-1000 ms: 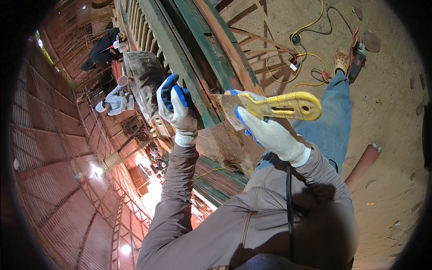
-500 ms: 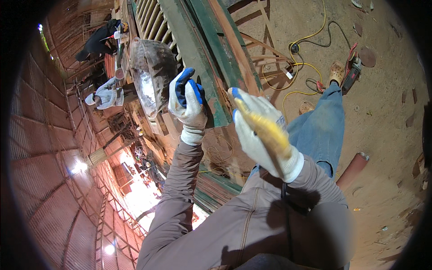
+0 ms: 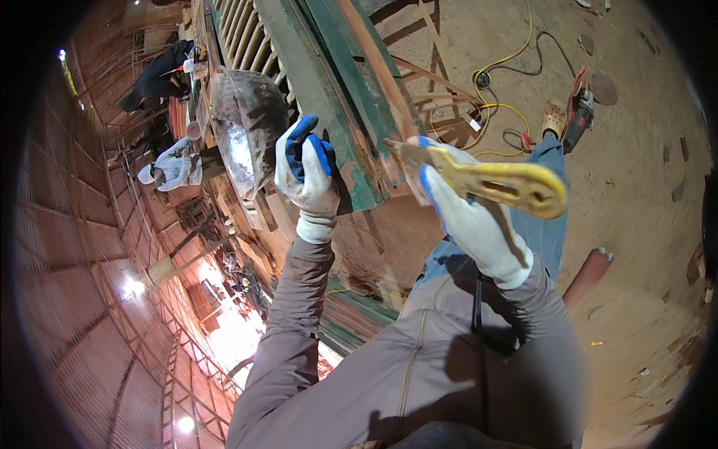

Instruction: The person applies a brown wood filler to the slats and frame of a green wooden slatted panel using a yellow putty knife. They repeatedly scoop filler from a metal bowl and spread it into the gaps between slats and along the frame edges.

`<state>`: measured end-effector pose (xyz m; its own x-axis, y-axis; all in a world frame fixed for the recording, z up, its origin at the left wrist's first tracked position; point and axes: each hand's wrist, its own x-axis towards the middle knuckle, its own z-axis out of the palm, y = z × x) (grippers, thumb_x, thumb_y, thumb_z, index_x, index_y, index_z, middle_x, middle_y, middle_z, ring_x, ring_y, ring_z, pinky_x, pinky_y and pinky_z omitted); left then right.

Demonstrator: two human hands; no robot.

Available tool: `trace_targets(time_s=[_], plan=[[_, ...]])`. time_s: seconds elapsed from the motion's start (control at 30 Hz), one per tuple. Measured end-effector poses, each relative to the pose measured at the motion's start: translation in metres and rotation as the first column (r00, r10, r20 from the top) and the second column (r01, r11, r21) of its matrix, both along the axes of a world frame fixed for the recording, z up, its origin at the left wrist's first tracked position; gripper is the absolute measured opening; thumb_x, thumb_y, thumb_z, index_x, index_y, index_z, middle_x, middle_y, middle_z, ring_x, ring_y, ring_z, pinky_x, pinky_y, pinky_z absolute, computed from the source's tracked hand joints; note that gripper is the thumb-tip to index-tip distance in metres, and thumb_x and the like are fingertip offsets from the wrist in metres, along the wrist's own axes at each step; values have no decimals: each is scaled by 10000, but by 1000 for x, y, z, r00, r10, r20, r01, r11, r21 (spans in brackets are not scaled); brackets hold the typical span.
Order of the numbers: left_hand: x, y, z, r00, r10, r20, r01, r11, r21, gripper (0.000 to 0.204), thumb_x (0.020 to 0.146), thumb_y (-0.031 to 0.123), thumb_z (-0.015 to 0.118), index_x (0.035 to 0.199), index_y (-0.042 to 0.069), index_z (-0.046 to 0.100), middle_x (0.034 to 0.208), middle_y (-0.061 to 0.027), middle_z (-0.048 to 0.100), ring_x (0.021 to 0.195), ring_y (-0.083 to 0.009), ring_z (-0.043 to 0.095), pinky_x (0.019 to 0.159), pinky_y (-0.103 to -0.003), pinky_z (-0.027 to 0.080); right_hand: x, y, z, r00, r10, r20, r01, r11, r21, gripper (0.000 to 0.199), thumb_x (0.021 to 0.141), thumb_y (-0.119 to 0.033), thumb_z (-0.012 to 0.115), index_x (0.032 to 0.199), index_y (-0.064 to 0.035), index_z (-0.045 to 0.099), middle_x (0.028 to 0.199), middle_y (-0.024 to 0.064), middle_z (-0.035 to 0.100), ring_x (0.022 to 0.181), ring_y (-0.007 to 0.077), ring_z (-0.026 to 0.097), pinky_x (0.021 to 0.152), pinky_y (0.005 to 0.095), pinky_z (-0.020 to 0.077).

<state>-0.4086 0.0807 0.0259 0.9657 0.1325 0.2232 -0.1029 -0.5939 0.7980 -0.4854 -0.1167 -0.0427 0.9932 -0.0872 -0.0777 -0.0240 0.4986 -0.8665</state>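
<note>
My right hand (image 3: 482, 236), in a white glove with blue fingertips, grips a putty knife (image 3: 508, 185). The knife has a slotted yellow handle and a dull, stained blade pointing left toward the end of a green-painted wooden frame (image 3: 366, 191). My left hand (image 3: 307, 168), in a matching glove with blue on the fingers, is closed, its fingers curled in beside the frame's edge. What it holds, if anything, is hidden. Just left of it sits a smeared, translucent, rounded container (image 3: 250, 127), bright where light strikes it.
Pale slats (image 3: 243, 34) lie beyond the container. A yellow cord (image 3: 516, 112) loops over the dirt floor near a power tool (image 3: 580, 123). A reddish pipe (image 3: 588, 278) lies at right. Two people (image 3: 176, 165) (image 3: 161, 75) are at the far left.
My right hand has turned and shifted right, so the putty knife's flat yellow handle now shows. The left hand stays curled in nearly the same place.
</note>
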Motion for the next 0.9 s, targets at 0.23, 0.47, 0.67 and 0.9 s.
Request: trace_targets(time_s=[0.23, 0.47, 0.67, 0.9], plan=[[-1, -1, -1, 999, 38, 1, -38, 999, 9, 259, 1059, 135, 562, 1251, -16, 646, 894, -2, 653, 669, -22, 529, 592, -190, 413, 40, -12, -24, 923, 103, 370, 96, 870, -484, 446, 854, -157, 755, 1293, -119, 689, 1225, 82, 726, 1035, 254, 693, 869, 367, 528], [0, 0, 0, 999, 36, 5, -36, 997, 65, 255, 1055, 128, 557, 1240, -25, 644, 876, -5, 637, 662, -20, 517, 594, -186, 400, 29, -27, -38, 844, 525, 106, -534, 842, 82, 617, 960, -93, 662, 1546, -74, 468, 1443, 43, 601, 1051, 101, 616, 862, 298, 504], [-1, -1, -2, 999, 35, -5, -35, 999, 21, 251, 1052, 112, 547, 1236, -30, 639, 890, -10, 641, 673, -25, 522, 607, -188, 409, 34, -17, -64, 636, 734, 238, -751, 517, 410, 627, 1019, -143, 640, 1586, -59, 384, 1505, 46, 520, 1197, 122, 558, 1020, 282, 468], [-2, 5, -1, 999, 33, -38, -32, 999, 28, 265, 1029, 113, 599, 1256, -16, 642, 1097, -37, 678, 774, -40, 550, 698, -199, 460, 45, -1, -72, 544, 833, 103, -802, 479, 357, 602, 986, -286, 699, 1497, -57, 480, 1186, 68, 662, 1072, 163, 620, 972, 315, 503]])
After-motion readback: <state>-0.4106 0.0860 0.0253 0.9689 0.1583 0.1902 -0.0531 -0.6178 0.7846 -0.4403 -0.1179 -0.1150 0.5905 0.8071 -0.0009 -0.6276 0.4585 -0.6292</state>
